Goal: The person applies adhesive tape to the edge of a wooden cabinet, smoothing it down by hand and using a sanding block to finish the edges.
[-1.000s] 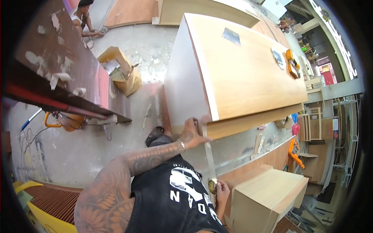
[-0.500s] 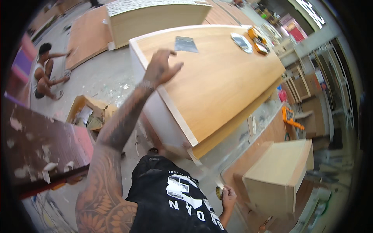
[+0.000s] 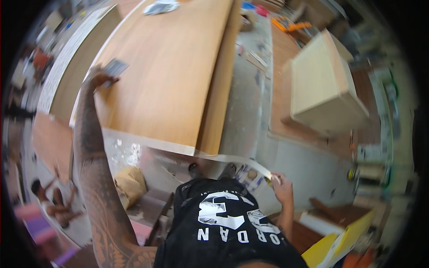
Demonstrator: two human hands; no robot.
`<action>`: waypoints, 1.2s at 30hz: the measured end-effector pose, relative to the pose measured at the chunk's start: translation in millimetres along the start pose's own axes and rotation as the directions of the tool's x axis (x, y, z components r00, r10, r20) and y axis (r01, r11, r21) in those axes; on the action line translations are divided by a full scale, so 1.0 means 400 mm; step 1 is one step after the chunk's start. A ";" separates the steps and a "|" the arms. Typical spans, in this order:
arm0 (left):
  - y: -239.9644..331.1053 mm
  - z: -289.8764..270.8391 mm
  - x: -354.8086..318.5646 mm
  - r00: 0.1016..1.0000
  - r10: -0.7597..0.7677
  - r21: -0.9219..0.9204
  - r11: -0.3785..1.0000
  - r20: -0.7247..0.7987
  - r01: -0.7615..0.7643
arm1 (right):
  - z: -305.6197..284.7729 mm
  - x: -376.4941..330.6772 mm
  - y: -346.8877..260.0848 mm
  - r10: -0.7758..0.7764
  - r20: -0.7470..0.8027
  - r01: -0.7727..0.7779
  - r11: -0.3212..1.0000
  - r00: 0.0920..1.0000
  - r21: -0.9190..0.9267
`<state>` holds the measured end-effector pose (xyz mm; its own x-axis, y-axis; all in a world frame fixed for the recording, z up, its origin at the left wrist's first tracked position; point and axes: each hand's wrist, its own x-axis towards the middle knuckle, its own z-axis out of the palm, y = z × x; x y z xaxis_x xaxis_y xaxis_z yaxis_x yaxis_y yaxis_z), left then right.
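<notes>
My left hand point(image 3: 101, 78) is at the far left of a wood-faced panel point(image 3: 165, 76), its fingers closed at the near edge of a flat grey rectangular sheet point(image 3: 116, 67). Motion blurs the fingertips there. Low at the right, my right hand point(image 3: 282, 186) pinches the end of a thin pale strip point(image 3: 246, 161). That strip slants from the hand up to the panel's near corner. Whether it is stuck down there, I cannot tell. A pale band point(image 3: 147, 140) edges the panel's near side.
Right of the panel, a plywood box point(image 3: 324, 85) stands on a brown board point(image 3: 279, 76), with an orange tool point(image 3: 288, 24) beyond. A brown paper bag point(image 3: 129, 185) sits left of my legs. Another person point(image 3: 56, 203) squats at lower left. A yellow panel point(image 3: 339, 243) lies lower right.
My view has swung round the panel. My left hand has come down from above the panel to the grey sheet. A pale strip now stretches from my right hand to the corner.
</notes>
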<state>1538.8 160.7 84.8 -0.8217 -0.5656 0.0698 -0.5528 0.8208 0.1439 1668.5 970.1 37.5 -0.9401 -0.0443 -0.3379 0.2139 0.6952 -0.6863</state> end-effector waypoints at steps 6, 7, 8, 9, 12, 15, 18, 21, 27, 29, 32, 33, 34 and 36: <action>-0.090 0.033 0.100 0.829 0.258 -0.551 0.832 0.495 0.070 | -0.010 -0.031 -0.037 -0.151 -0.055 0.153 0.988 0.987 0.036; -0.081 0.025 0.088 0.856 0.191 -0.486 0.871 0.481 0.079 | -0.010 -0.034 -0.035 -0.172 -0.056 0.176 0.981 0.984 0.084; -0.061 0.000 0.079 0.904 0.097 -0.263 0.965 0.415 0.017 | -0.009 -0.037 -0.031 -0.186 -0.067 0.191 0.977 0.980 0.091; -0.039 -0.019 0.046 0.918 0.167 -0.487 0.873 0.359 0.031 | -0.007 -0.041 -0.025 -0.134 -0.073 0.144 0.977 0.988 0.159; 0.067 -0.117 -0.096 0.988 -0.123 -0.662 0.734 0.090 0.151 | 0.002 -0.044 -0.005 -0.169 -0.048 0.175 0.959 0.984 0.222; 0.173 -0.194 -0.328 0.981 0.066 -0.726 0.664 -0.182 -0.179 | 0.008 -0.034 0.010 -0.254 -0.074 0.264 0.922 0.964 0.284; 0.284 -0.216 -0.592 0.974 0.134 -0.785 0.576 -0.182 -0.226 | 0.007 -0.020 0.021 -0.230 -0.025 0.226 0.925 0.973 0.305; 0.419 -0.197 -0.863 0.963 0.235 -0.840 0.491 -0.130 -0.233 | -0.008 0.000 0.032 -0.273 0.045 0.242 0.909 0.961 0.340; 0.694 -0.046 -1.086 0.963 0.176 -0.894 0.434 0.207 0.113 | -0.052 0.063 0.057 -0.392 0.157 0.312 0.872 0.907 0.378; 0.738 -0.005 -1.089 0.964 0.192 -0.853 0.518 0.184 0.060 | -0.064 0.083 0.061 -0.423 0.178 0.344 0.871 0.889 0.352; 0.765 0.040 -1.071 0.973 0.104 -0.784 0.613 0.204 0.099 | -0.089 0.109 0.065 -0.470 0.193 0.378 0.847 0.861 0.374; 0.769 0.054 -1.062 0.974 0.105 -0.773 0.627 0.203 0.093 | -0.098 0.117 0.066 -0.474 0.192 0.378 0.842 0.859 0.386; 0.773 0.067 -1.055 0.973 0.090 -0.747 0.656 0.213 0.102 | -0.108 0.126 0.067 -0.481 0.196 0.382 0.838 0.854 0.391; 0.776 0.089 -1.047 0.980 0.109 -0.760 0.647 0.169 0.059 | -0.125 0.137 0.068 -0.480 0.187 0.390 0.843 0.857 0.371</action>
<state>1706.5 655.1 64.9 -0.8887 -0.4510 -0.0828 -0.3007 0.4369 0.8478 1609.6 1022.4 32.4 -0.8591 -0.5054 -0.0810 -0.0882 0.3021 -0.9492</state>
